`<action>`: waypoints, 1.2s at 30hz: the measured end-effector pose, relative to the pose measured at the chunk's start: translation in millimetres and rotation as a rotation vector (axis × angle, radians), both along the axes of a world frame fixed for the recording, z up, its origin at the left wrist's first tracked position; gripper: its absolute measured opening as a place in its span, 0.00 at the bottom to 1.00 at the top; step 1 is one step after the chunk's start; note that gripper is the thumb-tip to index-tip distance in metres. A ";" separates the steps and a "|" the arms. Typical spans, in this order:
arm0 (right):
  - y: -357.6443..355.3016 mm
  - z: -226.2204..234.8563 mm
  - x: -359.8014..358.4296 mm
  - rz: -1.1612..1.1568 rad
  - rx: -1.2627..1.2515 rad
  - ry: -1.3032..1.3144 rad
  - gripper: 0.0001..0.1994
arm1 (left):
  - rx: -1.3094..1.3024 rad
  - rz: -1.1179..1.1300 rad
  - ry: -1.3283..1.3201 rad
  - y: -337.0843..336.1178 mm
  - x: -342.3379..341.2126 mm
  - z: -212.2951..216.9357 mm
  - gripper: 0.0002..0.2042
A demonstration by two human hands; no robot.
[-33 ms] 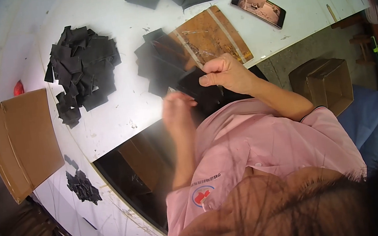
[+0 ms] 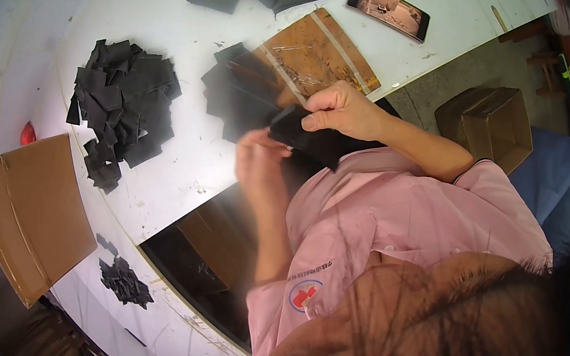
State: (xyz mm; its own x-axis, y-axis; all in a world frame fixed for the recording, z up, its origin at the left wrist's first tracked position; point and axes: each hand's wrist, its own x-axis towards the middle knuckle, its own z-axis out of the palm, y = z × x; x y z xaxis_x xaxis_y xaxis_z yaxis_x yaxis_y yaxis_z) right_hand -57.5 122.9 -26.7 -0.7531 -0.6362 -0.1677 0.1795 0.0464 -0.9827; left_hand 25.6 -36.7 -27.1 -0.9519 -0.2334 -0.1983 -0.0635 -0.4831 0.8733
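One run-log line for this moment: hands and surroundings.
left hand: blurred, beside black piece, contact unclear | right hand: grip on black piece | white table: dark pile, brown board, phone

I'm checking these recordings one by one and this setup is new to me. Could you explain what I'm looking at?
There is no machine here: a person works bare-handed. The view looks down from a fisheye camera worn on the head, so straight edges bend near the rim. The right hand grips a black piece; the left hand is blurred beside it, so I cannot tell whether it grips too. On the white table lie a pile of dark pieces, a brown board and a phone.
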 end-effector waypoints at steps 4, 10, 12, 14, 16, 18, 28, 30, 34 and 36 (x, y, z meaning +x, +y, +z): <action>7.1 3.9 5.2 0.074 0.002 0.156 0.10 | -0.134 -0.231 -0.030 -17.7 -26.1 21.1 0.11; 18.5 8.1 -4.8 0.262 0.105 0.168 0.09 | -0.344 -0.515 -0.163 -13.8 -36.2 42.3 0.05; 19.3 7.4 -5.8 0.293 0.167 0.233 0.10 | -0.390 -0.569 -0.173 -11.1 -35.1 43.4 0.04; 19.5 7.6 -8.7 0.326 0.176 0.255 0.09 | -0.416 -0.588 -0.168 -12.0 -33.1 38.1 0.04; 19.7 12.0 -9.7 0.364 0.186 0.277 0.08 | -0.441 -0.603 -0.163 -13.7 -29.3 29.7 0.03; 19.6 19.5 -9.8 0.364 0.211 0.213 0.08 | -0.469 -0.468 -0.170 -15.2 -23.7 21.0 0.02; 29.7 -6.0 0.1 -0.325 0.322 0.612 0.07 | -0.275 0.083 -0.163 7.4 -1.9 6.3 0.01; 19.4 8.0 13.1 -0.352 0.156 0.499 0.07 | -0.292 0.159 -0.128 17.0 -0.6 5.2 0.01; -0.3 11.2 26.5 -0.226 0.022 0.416 0.07 | -0.350 0.103 -0.094 37.7 -3.7 10.0 0.02; -2.2 5.6 26.9 -0.252 0.047 0.505 0.07 | -0.392 0.100 -0.058 42.4 -4.3 11.3 0.03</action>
